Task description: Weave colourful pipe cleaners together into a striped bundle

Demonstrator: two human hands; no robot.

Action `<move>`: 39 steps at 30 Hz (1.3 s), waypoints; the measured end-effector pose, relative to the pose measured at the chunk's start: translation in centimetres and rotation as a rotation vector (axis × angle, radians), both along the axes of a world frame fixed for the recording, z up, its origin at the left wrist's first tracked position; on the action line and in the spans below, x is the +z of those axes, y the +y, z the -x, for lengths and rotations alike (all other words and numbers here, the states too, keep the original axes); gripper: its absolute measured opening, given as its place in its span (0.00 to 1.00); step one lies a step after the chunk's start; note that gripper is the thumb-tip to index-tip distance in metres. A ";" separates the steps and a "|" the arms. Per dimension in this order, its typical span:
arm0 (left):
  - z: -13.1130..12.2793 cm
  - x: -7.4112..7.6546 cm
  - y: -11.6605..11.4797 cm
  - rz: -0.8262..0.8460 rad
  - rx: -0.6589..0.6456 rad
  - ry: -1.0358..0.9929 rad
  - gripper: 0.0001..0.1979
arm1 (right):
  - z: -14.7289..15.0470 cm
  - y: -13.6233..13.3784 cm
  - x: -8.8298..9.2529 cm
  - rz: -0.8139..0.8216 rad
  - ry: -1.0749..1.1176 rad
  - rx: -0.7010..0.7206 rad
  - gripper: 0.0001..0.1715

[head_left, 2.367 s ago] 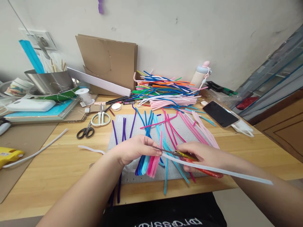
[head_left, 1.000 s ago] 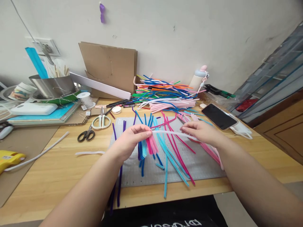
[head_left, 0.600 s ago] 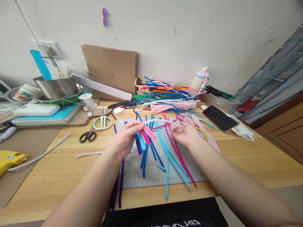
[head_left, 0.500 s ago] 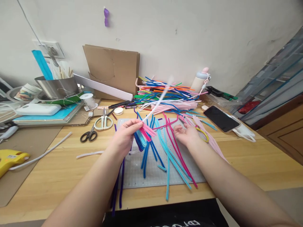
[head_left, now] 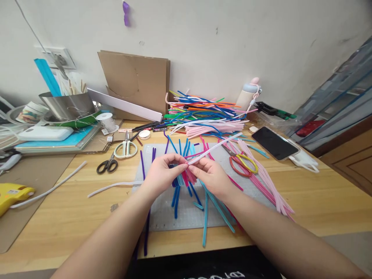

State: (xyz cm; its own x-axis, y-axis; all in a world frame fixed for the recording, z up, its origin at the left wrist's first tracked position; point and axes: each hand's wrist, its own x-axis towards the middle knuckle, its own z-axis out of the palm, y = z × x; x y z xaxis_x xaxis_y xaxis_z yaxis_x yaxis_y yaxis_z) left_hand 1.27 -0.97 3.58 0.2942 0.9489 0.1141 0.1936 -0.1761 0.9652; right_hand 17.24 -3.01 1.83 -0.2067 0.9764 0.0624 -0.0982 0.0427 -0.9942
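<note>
- Wooden worktop (head_left: 58,224) against a pale wall.
- Left: yellow glue gun (head_left: 16,195), then black-handled scissors (head_left: 107,166).
- Centre, above a grey cutting mat (head_left: 165,209): the left hand (head_left: 163,172) is nearly closed, pinching a bundle of folded blue and pink stems (head_left: 180,180).
- Meeting it, the right hand (head_left: 213,178) pinches a white fuzzy stem (head_left: 222,147) near its lower end; the stem slants up rightward.
- Right: red-and-yellow-handled scissors (head_left: 236,156), then a dark-screened phone (head_left: 274,142).

A yellow glue gun (head_left: 14,195) is lying left, a phone (head_left: 274,143) right. Cardboard (head_left: 130,79) is leaning against the far wall (head_left: 186,31).
</note>
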 end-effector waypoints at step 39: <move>-0.7 0.1 -0.7 0.165 -0.065 -0.068 0.08 | 0.4 -1.3 -1.5 -0.042 0.040 -0.089 0.09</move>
